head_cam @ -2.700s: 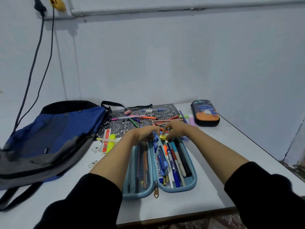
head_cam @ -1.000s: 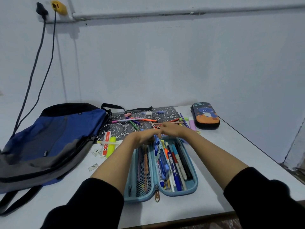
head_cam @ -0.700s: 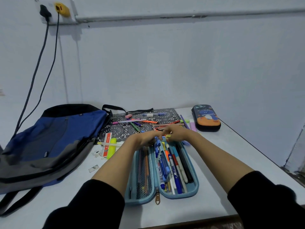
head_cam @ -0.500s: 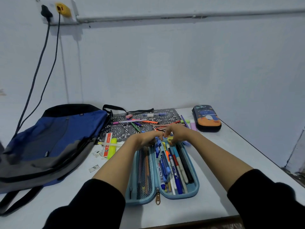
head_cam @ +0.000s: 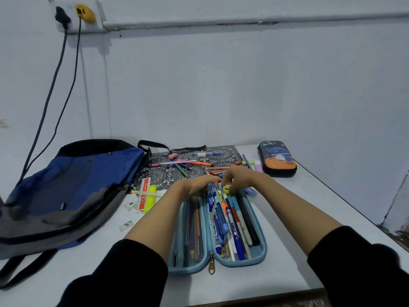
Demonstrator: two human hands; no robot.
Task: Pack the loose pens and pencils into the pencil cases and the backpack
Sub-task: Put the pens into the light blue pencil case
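Observation:
A light blue pencil case (head_cam: 259, 258) lies open in front of me, its right half full of pens and markers and its left half a mesh pocket. At the case's far end my left hand (head_cam: 194, 185) curls its fingers round the top of a blue pen (head_cam: 218, 216). Close beside it, my right hand (head_cam: 240, 178) pinches a small yellow piece (head_cam: 226, 188) just above the pens. Loose pens and pencils (head_cam: 183, 162) lie on a patterned mat behind my hands. The blue and grey backpack (head_cam: 73, 187) lies flat on the left.
A second, dark pencil case (head_cam: 277, 159) with an orange picture lies zipped shut at the back right. A yellow highlighter (head_cam: 150, 198), a ruler (head_cam: 144, 191) and paper scraps lie between backpack and case. Two cables hang from a wall socket (head_cam: 75, 14).
Both hands have stayed at the far end of the open case, their fingers working there. The yellow piece has shifted slightly under my right fingers. The view has tilted a little.

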